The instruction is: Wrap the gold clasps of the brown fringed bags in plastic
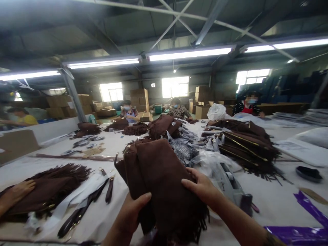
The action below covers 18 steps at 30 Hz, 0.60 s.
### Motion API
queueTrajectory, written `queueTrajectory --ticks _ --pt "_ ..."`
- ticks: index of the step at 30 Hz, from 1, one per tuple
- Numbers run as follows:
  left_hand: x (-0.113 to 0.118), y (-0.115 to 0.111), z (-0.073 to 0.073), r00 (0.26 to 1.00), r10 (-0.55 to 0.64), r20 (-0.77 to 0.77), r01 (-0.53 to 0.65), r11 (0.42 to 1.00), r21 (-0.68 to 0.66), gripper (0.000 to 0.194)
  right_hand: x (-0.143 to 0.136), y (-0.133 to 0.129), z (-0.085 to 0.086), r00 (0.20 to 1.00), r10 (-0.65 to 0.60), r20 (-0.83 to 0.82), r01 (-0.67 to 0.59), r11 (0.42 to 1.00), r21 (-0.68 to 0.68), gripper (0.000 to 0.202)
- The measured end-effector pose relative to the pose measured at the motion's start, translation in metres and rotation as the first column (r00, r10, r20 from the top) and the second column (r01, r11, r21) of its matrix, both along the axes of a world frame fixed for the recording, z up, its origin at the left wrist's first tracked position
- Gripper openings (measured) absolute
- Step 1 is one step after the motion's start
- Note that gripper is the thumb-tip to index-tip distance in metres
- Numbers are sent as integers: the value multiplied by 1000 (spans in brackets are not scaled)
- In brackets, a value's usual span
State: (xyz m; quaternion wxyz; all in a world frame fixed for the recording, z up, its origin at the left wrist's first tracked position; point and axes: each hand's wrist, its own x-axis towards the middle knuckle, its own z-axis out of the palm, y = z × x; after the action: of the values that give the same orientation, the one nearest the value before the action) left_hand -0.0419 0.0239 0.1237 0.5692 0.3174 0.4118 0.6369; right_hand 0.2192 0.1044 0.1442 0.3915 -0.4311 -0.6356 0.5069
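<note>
A dark brown bag (164, 177) with fringe along its lower edge is held up over the table, tilted. My left hand (128, 215) grips its lower left side, thumb on the front face. On the right edge, my right hand (202, 188) closes round it with the thumb on the front. Behind it lie more brown bags (164, 126) and a patterned grey cloth bundle (183, 150). A tape dispenser (230, 181) stands right of the held bag.
At the left, another person's hand (23, 191) rests on a fringed brown bag (48, 191), beside dark straps (82, 208). Stacked zippered bags (243, 143) lie right, with purple plastic (302, 235) at the near corner. Several people sit across the white table (102, 218).
</note>
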Motion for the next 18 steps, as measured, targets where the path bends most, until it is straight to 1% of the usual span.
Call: queueTrajectory --ticks 1,2,3,4,5,7,8,9,11,12,13,14,15,16,17,18 --pt "0 -3 -1 999 -30 -16 30 999 -16 84 -2 2 1 995 84 -57 -89 992 -89 61" --pt "-1 -5 -3 998 -57 -27 56 998 -30 84 -4 4 2 982 152 -111 -169 972 -165 59" --pt "-2 -7 -5 996 -79 -34 78 996 -42 82 -5 4 4 967 195 -163 -228 947 -225 56" --pt "-4 -8 -7 994 -98 -39 96 994 -50 81 -6 4 6 956 210 -205 -260 929 -264 55" --pt "-6 -8 -9 993 -110 -45 107 993 -54 79 -7 3 8 951 200 -234 -263 924 -277 55" --pt "-7 -8 -15 991 -118 -59 115 991 -62 74 -9 0 12 959 149 -239 -208 946 -247 57" --pt "-7 -7 -17 991 -118 -65 114 991 -67 71 -12 -2 14 968 132 -212 -177 961 -213 57" --pt "-5 -6 -20 991 -117 -71 112 991 -76 68 -15 -4 15 977 132 -165 -159 974 -163 57" --pt "1 -4 -25 991 -108 -77 100 990 -99 64 -21 -7 17 986 160 -45 -161 986 -33 51" --pt "4 -4 -26 992 -103 -75 95 990 -108 63 -24 -7 17 986 166 8 -166 986 17 46" --pt "8 -3 -28 993 -98 -70 89 989 -115 62 -26 -7 15 985 165 45 -167 985 36 42" --pt "11 -3 -29 994 -93 -63 85 989 -120 63 -28 -6 12 984 170 52 -171 985 12 40" --pt "14 -4 -29 994 -93 -52 86 989 -121 63 -29 -5 8 981 192 22 -190 980 -59 38" --pt "16 -5 -30 995 -95 -39 90 989 -119 64 -29 -3 3 974 222 -42 -226 961 -156 39" --pt "17 -6 -30 994 -103 -24 100 988 -117 64 -28 -1 -2 963 238 -129 -264 931 -250 41" --pt "16 -7 -30 993 -114 -5 112 987 -115 64 -28 0 -8 948 232 -220 -295 898 -325 43"
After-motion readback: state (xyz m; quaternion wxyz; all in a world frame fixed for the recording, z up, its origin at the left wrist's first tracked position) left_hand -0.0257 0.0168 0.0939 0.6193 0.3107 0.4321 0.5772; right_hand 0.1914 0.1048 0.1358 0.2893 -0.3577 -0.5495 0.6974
